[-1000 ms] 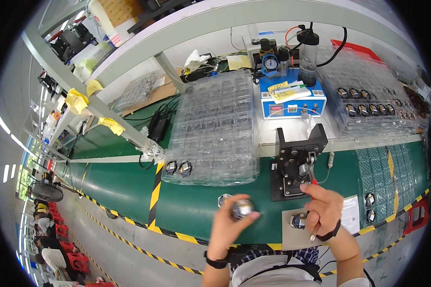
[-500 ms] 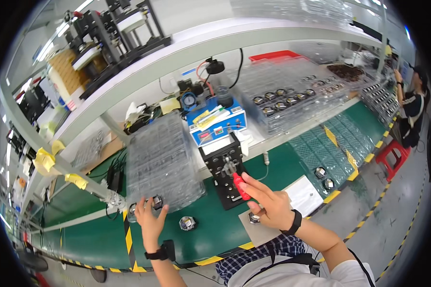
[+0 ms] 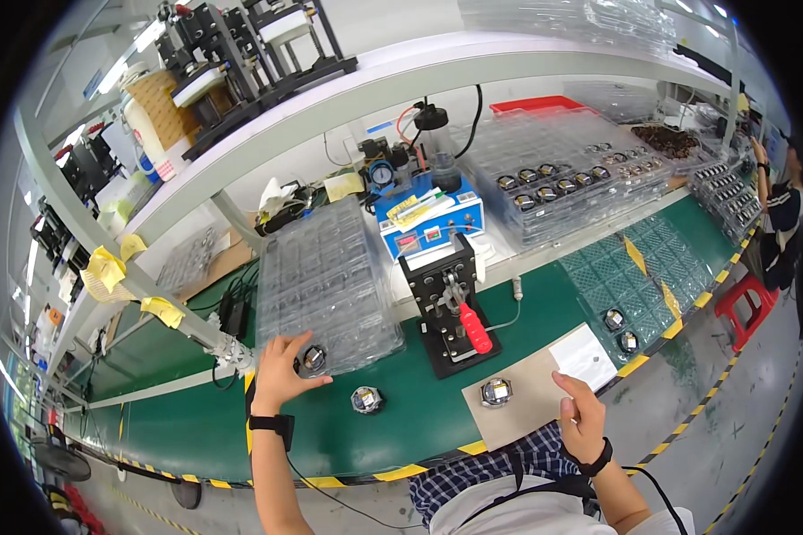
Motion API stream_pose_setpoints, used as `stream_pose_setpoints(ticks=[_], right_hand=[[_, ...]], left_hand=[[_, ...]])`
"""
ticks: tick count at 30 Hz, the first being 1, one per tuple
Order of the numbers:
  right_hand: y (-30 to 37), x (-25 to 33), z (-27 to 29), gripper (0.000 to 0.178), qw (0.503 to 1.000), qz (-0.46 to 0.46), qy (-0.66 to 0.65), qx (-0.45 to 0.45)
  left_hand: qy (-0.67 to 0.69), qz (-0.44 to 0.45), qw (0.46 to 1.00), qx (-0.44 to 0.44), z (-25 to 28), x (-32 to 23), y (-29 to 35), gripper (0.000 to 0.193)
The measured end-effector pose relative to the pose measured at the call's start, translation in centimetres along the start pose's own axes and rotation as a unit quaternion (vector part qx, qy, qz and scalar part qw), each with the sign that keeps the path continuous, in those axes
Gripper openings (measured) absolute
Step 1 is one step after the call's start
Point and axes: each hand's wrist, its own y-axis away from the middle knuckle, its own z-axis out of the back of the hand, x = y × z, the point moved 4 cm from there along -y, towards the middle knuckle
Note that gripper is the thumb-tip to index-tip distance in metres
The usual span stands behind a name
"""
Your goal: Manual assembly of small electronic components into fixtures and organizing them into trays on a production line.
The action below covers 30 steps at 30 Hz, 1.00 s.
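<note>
Press: we see a black jig [image 3: 449,303] with a red handle [image 3: 475,327] on the green counter [image 3: 178,419].
Behind: we see a blue box [image 3: 430,223].
Right: we see a red stool [image 3: 748,301].

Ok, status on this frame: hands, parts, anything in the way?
Left hand open on round part in clear tray. Right hand empty at cardboard sheet. Loose round part between them on the belt; nothing blocking.

A toggle press [image 3: 451,303] stands between stacked trays [image 3: 326,281] on its left and a cardboard mat [image 3: 531,392] at front right.
</note>
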Motion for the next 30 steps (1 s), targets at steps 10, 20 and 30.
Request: stream_pose_setpoints(ticks=[10, 20, 30], right_hand=[[3.1, -1.8, 1.2, 0.024, 0.999, -0.037, 0.001, -0.013], [4.3, -1.9, 0.4, 0.026, 0.998, -0.033, -0.041, 0.023], [6.3, -3.7, 1.3, 0.031, 0.992, -0.024, -0.048, 0.110]], left_hand=[[0.045, -0.046, 0.982, -0.179, 10.5, -7.2, 2.6, 0.082], [-0.002, -0.185, 0.978, -0.091, 13.1, -27.1, 6.5, 0.090], [0.129, -0.337, 0.918, -0.164, 3.9, -44.2, -3.4, 0.082]])
